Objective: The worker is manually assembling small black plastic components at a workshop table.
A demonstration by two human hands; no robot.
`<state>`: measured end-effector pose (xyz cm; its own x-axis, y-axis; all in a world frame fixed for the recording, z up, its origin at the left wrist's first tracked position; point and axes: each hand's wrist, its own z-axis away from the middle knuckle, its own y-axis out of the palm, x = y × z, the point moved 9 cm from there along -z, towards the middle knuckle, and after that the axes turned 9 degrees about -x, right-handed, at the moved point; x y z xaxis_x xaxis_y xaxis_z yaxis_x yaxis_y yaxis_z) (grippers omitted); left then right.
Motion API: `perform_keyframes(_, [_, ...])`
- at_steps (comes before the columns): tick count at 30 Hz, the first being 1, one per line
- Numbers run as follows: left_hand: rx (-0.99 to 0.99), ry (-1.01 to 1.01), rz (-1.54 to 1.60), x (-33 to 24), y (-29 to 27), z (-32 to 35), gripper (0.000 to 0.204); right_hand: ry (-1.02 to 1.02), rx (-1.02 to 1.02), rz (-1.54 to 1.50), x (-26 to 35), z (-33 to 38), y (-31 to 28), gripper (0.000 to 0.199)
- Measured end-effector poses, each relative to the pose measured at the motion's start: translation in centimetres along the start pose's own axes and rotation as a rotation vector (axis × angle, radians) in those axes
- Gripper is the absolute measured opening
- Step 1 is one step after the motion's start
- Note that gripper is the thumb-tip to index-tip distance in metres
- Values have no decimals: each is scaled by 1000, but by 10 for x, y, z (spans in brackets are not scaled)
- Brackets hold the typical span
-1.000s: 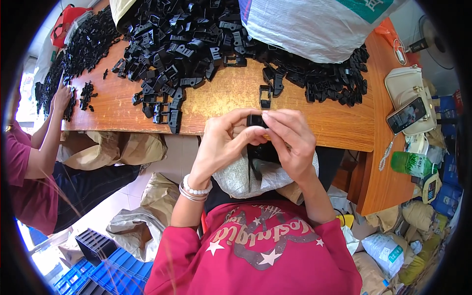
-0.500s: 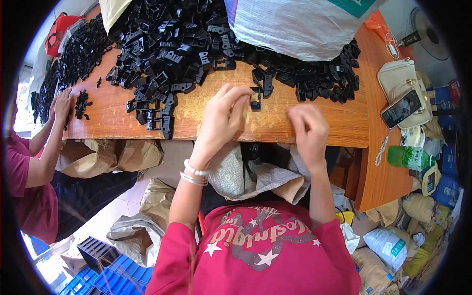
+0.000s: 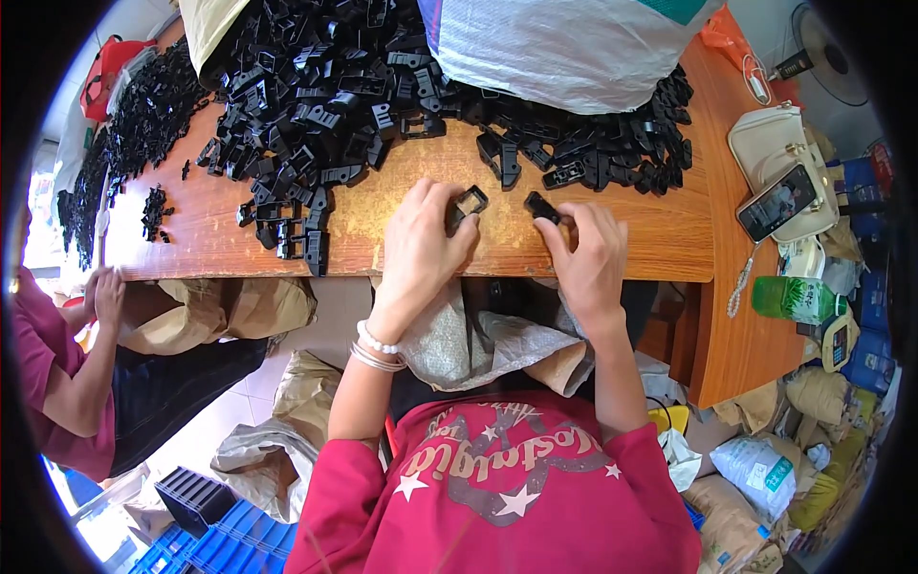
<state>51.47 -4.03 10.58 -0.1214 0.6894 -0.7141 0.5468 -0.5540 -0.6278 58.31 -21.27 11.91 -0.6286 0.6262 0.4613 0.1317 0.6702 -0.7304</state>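
Observation:
My left hand (image 3: 421, 234) pinches a black plastic frame (image 3: 475, 198) with a rectangular opening, just above the table near its front edge. A hand's width to the right, my right hand (image 3: 590, 251) grips a smaller dark black plastic part (image 3: 541, 208) between thumb and fingers. The two pieces are apart. Beyond my hands lies a heap of loose black plastic parts (image 3: 316, 105). More of them sit at the right, below a white woven sack (image 3: 545, 57).
A co-worker's hand (image 3: 107, 295) is at the table edge on the left. To the right are a phone (image 3: 779, 203) on a cream handbag (image 3: 760, 143) and a green bottle (image 3: 794, 299). An open sack (image 3: 445, 335) hangs below the table edge at my lap.
My right hand has come back toward the left and now shows a black part in its fingers. My left hand has lifted the black frame. The co-worker's hands have drawn back to the edge.

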Motion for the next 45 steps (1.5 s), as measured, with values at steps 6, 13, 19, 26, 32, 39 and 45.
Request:
perform_keyframes(6, [-72,-92,90,0,-15,16,28,-156,42,-146,16,-5,6,42])
perform_keyframes(13, [23,-230,164,17,-15,29,32,-351,74,-126,43,-6,16,32])
perform_keyframes(19, [71,-232,181,16,-12,29,33,-108,1,-546,29,3,14,26])
perform_keyframes(26, [258,-488,667,15,7,39,34,-144,26,-610,47,4,6,23])
perform_keyframes(32, [340,-416,655,12,6,38,34,-21,35,-708,36,7,7,20])
perform_keyframes(39, [372,-379,616,1,8,35,36,-174,-34,-533,47,11,-3,25])
perform_keyframes(45, [313,-418,522,-3,8,38,38,-329,-160,-372,56,20,-16,29])
